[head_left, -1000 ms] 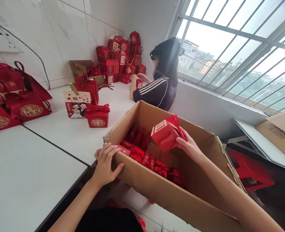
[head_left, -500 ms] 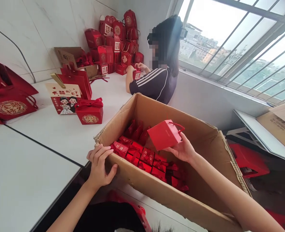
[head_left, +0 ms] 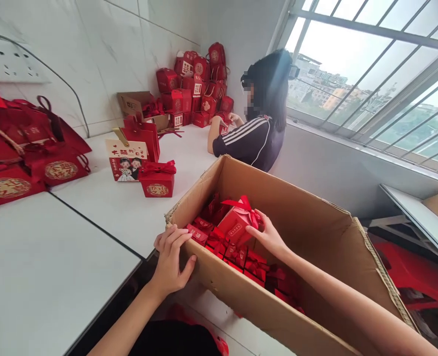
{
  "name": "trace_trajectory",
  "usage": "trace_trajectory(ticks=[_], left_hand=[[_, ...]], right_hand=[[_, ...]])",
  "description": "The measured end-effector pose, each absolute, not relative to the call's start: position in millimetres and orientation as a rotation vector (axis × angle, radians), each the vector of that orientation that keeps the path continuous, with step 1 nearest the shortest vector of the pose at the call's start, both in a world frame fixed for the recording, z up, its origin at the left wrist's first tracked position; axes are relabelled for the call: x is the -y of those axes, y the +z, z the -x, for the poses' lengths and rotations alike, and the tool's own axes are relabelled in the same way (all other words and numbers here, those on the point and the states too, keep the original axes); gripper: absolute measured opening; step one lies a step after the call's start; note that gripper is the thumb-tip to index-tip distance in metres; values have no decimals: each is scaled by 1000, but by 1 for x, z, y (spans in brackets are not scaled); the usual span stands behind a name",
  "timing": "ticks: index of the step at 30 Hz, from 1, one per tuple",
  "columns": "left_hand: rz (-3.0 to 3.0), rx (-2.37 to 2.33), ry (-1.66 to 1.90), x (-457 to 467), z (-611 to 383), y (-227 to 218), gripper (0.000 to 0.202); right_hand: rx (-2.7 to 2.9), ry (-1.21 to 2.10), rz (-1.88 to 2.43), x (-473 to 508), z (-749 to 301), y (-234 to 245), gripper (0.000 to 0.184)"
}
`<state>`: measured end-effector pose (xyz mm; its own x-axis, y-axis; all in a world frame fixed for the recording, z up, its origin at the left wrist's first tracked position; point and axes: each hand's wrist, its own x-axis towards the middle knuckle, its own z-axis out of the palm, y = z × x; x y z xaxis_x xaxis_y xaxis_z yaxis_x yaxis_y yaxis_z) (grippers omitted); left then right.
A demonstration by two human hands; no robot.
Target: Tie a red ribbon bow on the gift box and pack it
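A large open cardboard box [head_left: 289, 316] stands before me, with rows of small red gift boxes [head_left: 237, 253] inside. My right hand [head_left: 268, 235] reaches into it and grips a red gift box with a ribbon bow [head_left: 235, 225] between thumb and fingers. That gift box is tilted and sits over the packed ones; whether it touches them I cannot tell. My left hand [head_left: 174, 259] is clasped on the near left corner of the cardboard box, fingers over the rim and thumb outside.
On the white table [head_left: 88, 237] stand a red gift box [head_left: 158, 185], a card with a cartoon couple [head_left: 126, 163] and red bags [head_left: 61, 170]. Stacked red boxes [head_left: 181, 101] fill the far corner. A co-worker [head_left: 258, 133] sits beyond the cardboard box, handling a red box.
My right hand has moved down and left, deeper into the cardboard box. The gift box in it has turned, showing its bow. My left hand stays on the rim while the view has shifted.
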<state>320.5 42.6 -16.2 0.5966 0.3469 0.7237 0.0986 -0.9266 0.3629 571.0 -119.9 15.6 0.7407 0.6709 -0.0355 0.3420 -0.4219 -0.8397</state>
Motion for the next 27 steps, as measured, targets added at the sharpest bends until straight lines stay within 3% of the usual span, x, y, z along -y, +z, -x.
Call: trace_trajectory(ticks=[5, 14, 22, 24, 27], left_hand=[[-2589, -413, 1141, -41, -314, -11, 42], [-2554, -452, 1021, -32, -305, 2, 44], [-2457, -498, 841, -24, -298, 6, 50], [-2477, -512, 846, -19, -294, 7, 58], [-2609, -564, 939, -8, -297, 18, 66]], right_hand=[[1161, 337, 2070, 60, -559, -38, 85], [1159, 428, 2168, 18, -515, -91, 70], [1435, 569, 2268, 15, -533, -59, 63], [1713, 300, 2422, 9, -549, -37, 52], [2182, -183, 2207, -8, -559, 9, 34]])
